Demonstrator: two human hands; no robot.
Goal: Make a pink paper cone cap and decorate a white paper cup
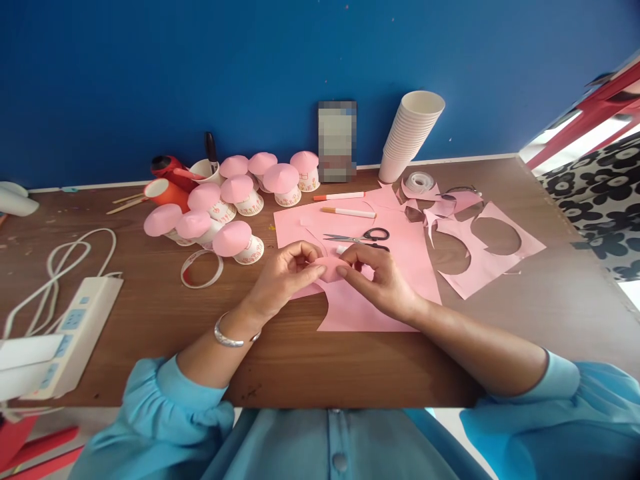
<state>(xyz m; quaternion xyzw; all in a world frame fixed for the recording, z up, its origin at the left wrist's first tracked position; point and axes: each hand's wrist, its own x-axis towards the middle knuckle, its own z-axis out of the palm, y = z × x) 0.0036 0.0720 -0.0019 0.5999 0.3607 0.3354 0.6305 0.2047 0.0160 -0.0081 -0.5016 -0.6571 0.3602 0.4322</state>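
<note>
1. Pink sheet (400,260): midway along the table (280,373), cut in a curve at its near-left corner; plenty of paper remains
2. Nine cone-topped cups (237,189): left of middle, toward the back edge, apparently done
3. Cup stack (407,137): near the back edge, right of middle, plain and without cones
4. Left hand (284,277) and right hand (380,279): each pinching the pink piece
5. Pink piece (333,271): between both hands over the sheet, not on any cup

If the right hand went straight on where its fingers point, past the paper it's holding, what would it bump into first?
Probably the left hand: it faces the right hand, pinching the other side of the small pink paper piece. Exact depth is hard to judge.
</note>
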